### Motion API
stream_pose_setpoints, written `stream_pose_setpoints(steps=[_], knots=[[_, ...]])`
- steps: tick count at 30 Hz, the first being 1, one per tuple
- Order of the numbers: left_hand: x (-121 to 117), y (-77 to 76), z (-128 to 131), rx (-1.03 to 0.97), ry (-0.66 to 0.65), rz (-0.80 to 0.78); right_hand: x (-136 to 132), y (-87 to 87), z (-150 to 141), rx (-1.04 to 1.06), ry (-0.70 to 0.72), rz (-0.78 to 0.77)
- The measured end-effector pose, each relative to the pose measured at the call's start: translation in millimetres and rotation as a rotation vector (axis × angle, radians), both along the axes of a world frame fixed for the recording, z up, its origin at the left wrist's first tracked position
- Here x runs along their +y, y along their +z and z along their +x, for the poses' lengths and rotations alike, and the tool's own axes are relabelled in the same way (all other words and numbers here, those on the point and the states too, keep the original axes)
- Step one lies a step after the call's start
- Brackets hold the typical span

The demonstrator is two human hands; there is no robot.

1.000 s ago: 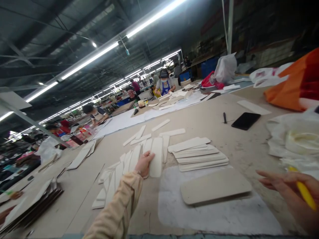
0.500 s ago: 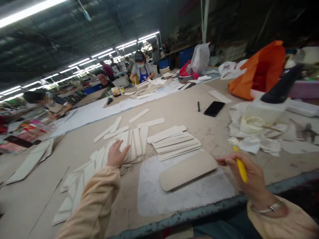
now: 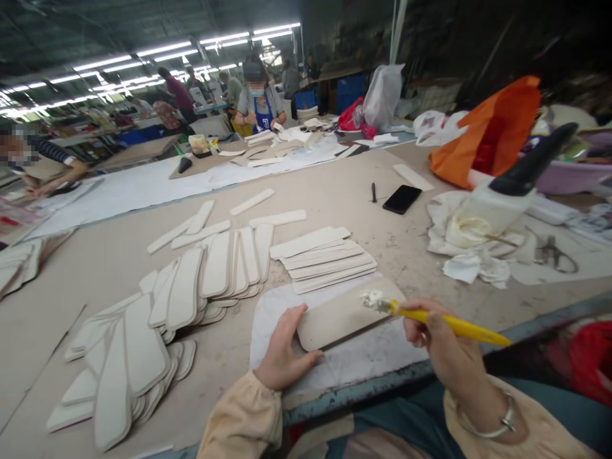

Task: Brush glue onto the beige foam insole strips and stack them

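Observation:
A flat beige panel with rounded corners (image 3: 342,315) lies on a white sheet (image 3: 268,319) near the table's front edge. My left hand (image 3: 287,350) holds its left end, thumb at the near edge and fingers at the far side. My right hand (image 3: 449,344) grips a brush (image 3: 449,324) by its yellow handle. White paste coats the bristles, which are over the panel's right part; whether they touch it I cannot tell. Just behind the panel lies a fanned stack of pale strips (image 3: 329,261).
Many pale pieces (image 3: 143,344) overlap on the left. A phone (image 3: 402,199), a white jug with a black spout (image 3: 507,197), scissors (image 3: 554,255) and crumpled paper (image 3: 478,268) lie right. An orange bag (image 3: 488,134) stands behind. A co-worker (image 3: 261,105) sits across the table.
My left hand has come from the pale pieces to the panel's left end. The brush has swung from right of the panel to over it. The view has shifted slightly.

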State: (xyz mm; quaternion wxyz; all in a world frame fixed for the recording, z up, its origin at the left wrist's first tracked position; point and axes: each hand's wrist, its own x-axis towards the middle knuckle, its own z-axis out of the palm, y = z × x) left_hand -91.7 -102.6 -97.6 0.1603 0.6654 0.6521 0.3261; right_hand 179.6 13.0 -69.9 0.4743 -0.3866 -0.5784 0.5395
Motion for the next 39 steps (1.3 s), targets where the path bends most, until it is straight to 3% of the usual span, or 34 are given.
stream_pose_setpoints(steps=[3, 6, 13, 18, 30, 35, 39], knots=[[-0.4, -2.3, 0.1, -0.01, 0.02, -0.003, -12.8, 3.1, -30.7, 0.019, 0.04, -0.184], [-0.6, -3.9, 1.7, -0.029, 0.028, -0.008, -21.1, 6.0, -60.5, -0.01, 0.123, -0.257], [0.4, -4.4, 2.7, -0.055, 0.036, 0.027, -29.0, 2.2, -102.6, -0.196, 0.29, -0.131], [0.2, -6.8, 1.9, -0.019, 0.024, 0.037, -16.2, -0.3, -89.9, -0.369, 0.191, 0.003], [3.2, -7.4, 0.7, 0.069, 0.014, 0.105, 55.6, 13.0, 4.0, -0.725, -0.205, 0.197], [2.1, -7.0, 0.7, 0.053, 0.008, 0.089, 29.2, 20.7, -3.8, -0.578, -0.196, 0.164], [1.0, -8.5, 1.1, 0.04, -0.014, 0.081, -11.6, 21.2, -44.1, -0.299, 0.018, -0.057]])
